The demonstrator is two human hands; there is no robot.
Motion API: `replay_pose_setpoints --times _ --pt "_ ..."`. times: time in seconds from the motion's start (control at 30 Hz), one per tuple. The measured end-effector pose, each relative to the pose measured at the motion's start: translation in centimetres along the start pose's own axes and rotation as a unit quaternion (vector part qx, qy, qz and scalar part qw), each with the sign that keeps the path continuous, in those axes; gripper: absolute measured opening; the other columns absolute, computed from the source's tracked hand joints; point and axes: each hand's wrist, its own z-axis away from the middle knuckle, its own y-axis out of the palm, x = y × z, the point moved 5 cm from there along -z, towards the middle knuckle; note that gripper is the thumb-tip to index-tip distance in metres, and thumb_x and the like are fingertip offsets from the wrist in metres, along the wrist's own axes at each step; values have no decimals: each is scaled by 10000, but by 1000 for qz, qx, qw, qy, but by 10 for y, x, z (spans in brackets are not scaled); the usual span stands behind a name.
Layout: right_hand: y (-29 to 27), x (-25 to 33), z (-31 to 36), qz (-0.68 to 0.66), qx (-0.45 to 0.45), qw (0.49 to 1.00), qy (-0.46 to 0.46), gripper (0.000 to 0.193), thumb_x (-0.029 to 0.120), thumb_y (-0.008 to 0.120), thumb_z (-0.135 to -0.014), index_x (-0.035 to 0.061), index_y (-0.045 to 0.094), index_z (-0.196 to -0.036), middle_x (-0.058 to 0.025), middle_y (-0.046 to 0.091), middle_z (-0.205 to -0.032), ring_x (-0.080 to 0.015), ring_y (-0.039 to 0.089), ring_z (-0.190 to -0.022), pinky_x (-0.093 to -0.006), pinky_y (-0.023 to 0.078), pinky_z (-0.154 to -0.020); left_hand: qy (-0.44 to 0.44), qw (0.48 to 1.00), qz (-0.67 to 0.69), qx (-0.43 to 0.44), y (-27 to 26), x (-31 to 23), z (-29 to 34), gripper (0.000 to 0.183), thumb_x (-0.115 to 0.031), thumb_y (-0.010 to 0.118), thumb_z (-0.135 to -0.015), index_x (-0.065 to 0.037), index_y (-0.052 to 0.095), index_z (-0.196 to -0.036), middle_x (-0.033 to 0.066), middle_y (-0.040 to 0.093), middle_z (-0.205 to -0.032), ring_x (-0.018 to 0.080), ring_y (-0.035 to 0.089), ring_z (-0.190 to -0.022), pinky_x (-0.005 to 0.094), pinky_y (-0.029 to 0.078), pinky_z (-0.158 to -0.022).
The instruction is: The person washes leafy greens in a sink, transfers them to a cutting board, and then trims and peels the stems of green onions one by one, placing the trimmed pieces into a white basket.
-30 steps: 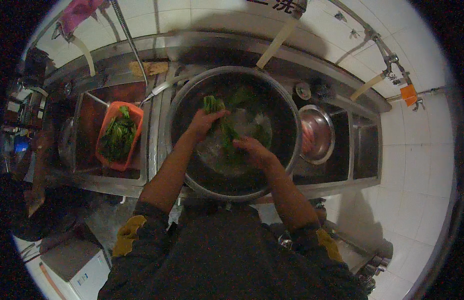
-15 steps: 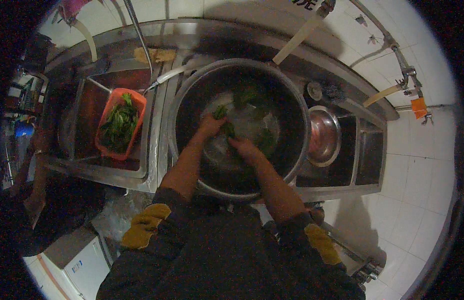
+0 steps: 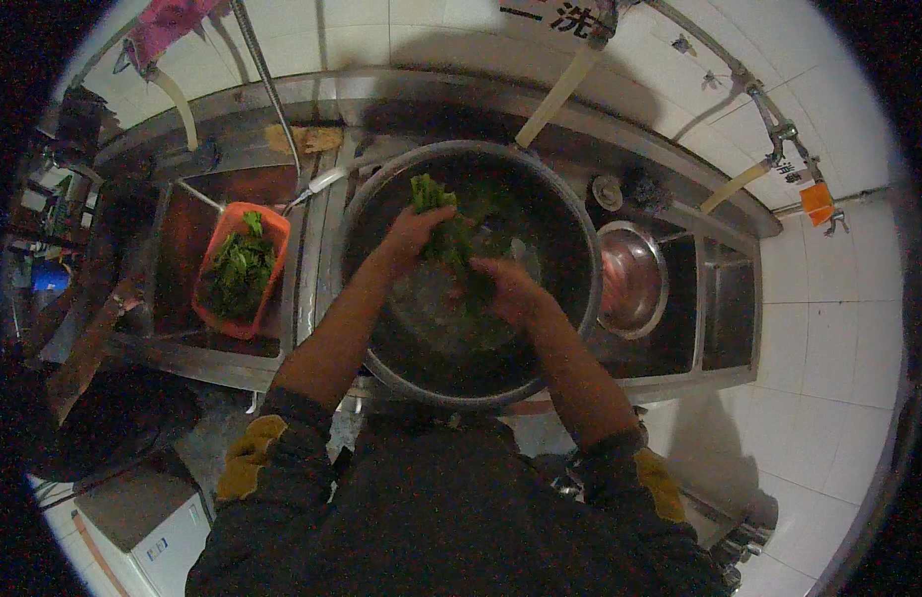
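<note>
Both my hands hold a bunch of leafy greens (image 3: 437,204) over a big round metal pot (image 3: 592,289) of water. My left hand (image 3: 413,231) is closed around the upper part of the bunch, with leaves sticking out past the fingers. Lower on the same greens, my right hand (image 3: 513,287) has its fingers curled at the stems or leaves; dark greens hide part of the grip. More dark leaves lie in the water behind my hands, too dim to tell apart.
At left, an orange-red basket (image 3: 280,289) of greens stands in a sink (image 3: 168,249). Another person's arm (image 3: 93,343) reaches in at the far left. A shallow metal bowl (image 3: 663,284) sits right of the pot. Hoses and a pale pipe (image 3: 555,98) hang behind.
My hands have lifted the greens up out of the water, and more of the bunch now shows. The view has shifted slightly. The other person's arm has moved closer to the left sink.
</note>
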Motion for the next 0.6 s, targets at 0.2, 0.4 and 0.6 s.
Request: replay_pose_setpoints --times 0.2,0.4,0.6 --pt "0 -3 7 46 74 996 -29 354 238 600 -902 72 547 -1210 -93 627 -1011 -247 617 -849 -399 525 -762 9 993 77 90 22 5 9 365 -295 483 -940 11 657 -1038 118 685 -923 237 658 -825 367 544 -751" --pt "-17 -9 11 519 26 841 -150 425 185 556 -935 141 439 -1342 -132 595 -1156 -285 595 -972 -403 507 -847 75 994 -37 70 19 17 19 354 -367 569 -887 -71 667 -1056 115 670 -968 240 640 -874 395 517 -799" --pt "-16 -11 10 656 -49 750 -75 433 280 482 -971 123 423 -1371 -152 465 -1328 -323 531 -1087 -409 496 -869 -44 999 1 3 25 2 56 446 -460 629 -860 -73 655 -1079 75 659 -985 206 599 -919 375 478 -809"
